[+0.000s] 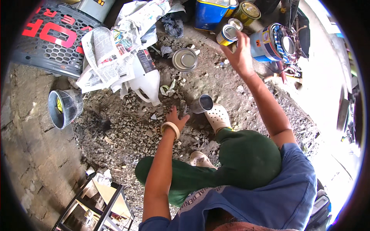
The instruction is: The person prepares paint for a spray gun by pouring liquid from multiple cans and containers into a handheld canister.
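Observation:
My right hand (241, 57) reaches forward with fingers apart and slightly bent, its fingertips at a small yellow-and-blue tin (224, 37) with a pale lid; whether they touch it is unclear. A second small tin (235, 24) is behind it, and a large blue can (262, 48) lies close to the right of the hand. My left hand (176, 120) is spread low over the gravel, holding nothing. Near it stands a grey cup (201, 104). Farther forward is a round silver-lidded tin (185, 59).
Crumpled newspapers (104, 57) and a white jug (144, 84) lie left of centre, beside a black grille with red lettering (42, 50). More cans (208, 15) stand at the back. A clear bucket (71, 107) is at the left, a metal-framed rack (102, 204) at lower left.

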A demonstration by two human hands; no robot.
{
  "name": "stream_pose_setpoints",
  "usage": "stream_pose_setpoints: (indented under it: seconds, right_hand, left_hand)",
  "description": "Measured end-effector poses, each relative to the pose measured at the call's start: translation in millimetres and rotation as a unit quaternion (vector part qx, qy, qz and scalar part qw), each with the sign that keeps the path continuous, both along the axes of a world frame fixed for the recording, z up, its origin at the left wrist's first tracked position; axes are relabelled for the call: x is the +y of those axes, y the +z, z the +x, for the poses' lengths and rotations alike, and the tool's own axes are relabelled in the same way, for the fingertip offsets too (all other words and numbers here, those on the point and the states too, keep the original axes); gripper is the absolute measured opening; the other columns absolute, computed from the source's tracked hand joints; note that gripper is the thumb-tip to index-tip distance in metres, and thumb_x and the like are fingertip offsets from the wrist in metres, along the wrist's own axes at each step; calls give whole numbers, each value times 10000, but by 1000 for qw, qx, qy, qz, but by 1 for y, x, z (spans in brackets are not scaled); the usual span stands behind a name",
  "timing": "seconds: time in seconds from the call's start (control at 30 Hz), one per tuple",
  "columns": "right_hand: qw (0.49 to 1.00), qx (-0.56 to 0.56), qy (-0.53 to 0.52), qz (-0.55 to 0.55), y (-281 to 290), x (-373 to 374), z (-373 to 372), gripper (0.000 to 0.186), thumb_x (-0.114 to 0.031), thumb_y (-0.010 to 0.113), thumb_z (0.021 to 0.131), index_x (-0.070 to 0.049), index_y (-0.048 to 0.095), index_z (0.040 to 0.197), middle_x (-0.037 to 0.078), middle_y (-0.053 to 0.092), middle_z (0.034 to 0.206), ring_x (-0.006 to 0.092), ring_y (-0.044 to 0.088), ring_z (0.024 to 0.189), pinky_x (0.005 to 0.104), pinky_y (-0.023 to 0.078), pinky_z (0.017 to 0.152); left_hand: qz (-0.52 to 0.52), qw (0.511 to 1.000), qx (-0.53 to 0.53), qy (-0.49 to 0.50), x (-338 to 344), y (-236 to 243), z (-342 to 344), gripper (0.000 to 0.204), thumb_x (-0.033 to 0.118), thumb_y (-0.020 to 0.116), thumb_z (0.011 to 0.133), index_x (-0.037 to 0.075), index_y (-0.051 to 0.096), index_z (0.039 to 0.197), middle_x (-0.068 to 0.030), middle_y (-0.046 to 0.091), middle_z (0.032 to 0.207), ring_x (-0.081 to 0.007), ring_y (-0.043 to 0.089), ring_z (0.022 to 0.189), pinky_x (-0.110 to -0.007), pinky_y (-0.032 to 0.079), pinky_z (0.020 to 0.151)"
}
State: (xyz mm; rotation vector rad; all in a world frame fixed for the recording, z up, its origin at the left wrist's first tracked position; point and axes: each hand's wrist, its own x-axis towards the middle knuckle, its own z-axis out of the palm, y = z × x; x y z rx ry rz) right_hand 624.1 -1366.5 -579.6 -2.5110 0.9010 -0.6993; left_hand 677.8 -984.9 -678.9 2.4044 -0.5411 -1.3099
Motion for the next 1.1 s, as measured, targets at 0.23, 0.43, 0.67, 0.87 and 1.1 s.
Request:
stream_pose_setpoints:
  seconds: [0.23, 0.43, 0.67, 0.87, 1.1]
  right_hand:
    - [997, 64, -36, -36, -59, -49, 6, 1178, -541, 832, 732, 28, 209, 1554, 266, 503, 1387, 427, 457, 1320, 508, 310, 1167]
    - [994, -27, -102, 8, -74, -46, 18, 1197, -573, 819, 738, 14, 177, 1560, 242, 530, 1409, 392, 481, 1344, 539, 225, 1203]
    - [988, -128, 3, 84, -38, -21, -4, 1130, -348, 863, 762, 34, 149, 1550, 244, 540, 1392, 367, 573, 1253, 442, 472, 1044]
    - [970, -153, 175, 64, 34, 24, -25, 1110, -245, 857, 740, 28, 160, 1559, 199, 570, 1363, 351, 614, 1197, 436, 479, 1033]
    - [958, 18, 285, 22, 124, 78, -40, 1148, -184, 855, 710, 3, 132, 1582, 195, 546, 1399, 347, 560, 1272, 455, 415, 1084]
  left_hand:
    - [114, 993, 2, -40, -27, -8, -11, 967, 433, 725, 862, 13, 228, 1577, -303, 400, 1528, -435, 419, 1405, -479, 364, 1156]
    - [155, 987, 43, 20, -39, -9, -13, 768, 267, 633, 942, 58, 259, 1579, -271, 468, 1489, -437, 486, 1346, -485, 422, 1107]
    - [49, 995, 71, 40, -23, 11, -9, 720, 210, 603, 960, 80, 266, 1583, -267, 470, 1494, -411, 487, 1357, -446, 399, 1120]
    - [-60, 993, 47, 87, -1, 93, -10, 672, 163, 583, 980, 70, 287, 1576, -234, 543, 1435, -355, 576, 1265, -405, 441, 1058]
    - [-180, 959, 60, 211, 18, 136, 0, 616, 134, 549, 1005, -6, 298, 1551, -230, 509, 1461, -329, 553, 1286, -391, 415, 1088]
